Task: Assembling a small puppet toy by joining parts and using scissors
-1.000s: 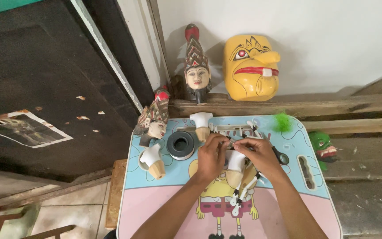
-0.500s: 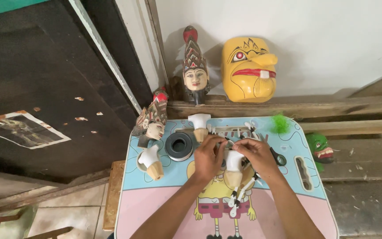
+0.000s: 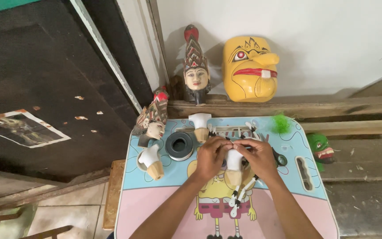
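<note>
Both my hands meet over the middle of a small cartoon-printed table (image 3: 164, 208). My left hand (image 3: 211, 156) and my right hand (image 3: 257, 157) together grip a small white puppet head on a tan wooden base (image 3: 234, 161), fingertips pinched at its top. Thin black-and-white sticks (image 3: 239, 197) stick out below my hands. A black tape roll (image 3: 179, 145) lies just left of my left hand. Two more white unpainted heads sit nearby, one at the left (image 3: 150, 160) and one at the back (image 3: 200, 125).
A painted puppet head (image 3: 153, 120) lies at the table's back left corner. On the wooden ledge behind stand a crowned puppet head (image 3: 195, 71) and a yellow mask (image 3: 249, 68). A green tuft (image 3: 281, 123), scissors (image 3: 280, 159) and a green mask (image 3: 321, 149) are at the right.
My hands have shifted slightly on the white head, fingertips now pinched together at its top. Nothing else on the table has moved.
</note>
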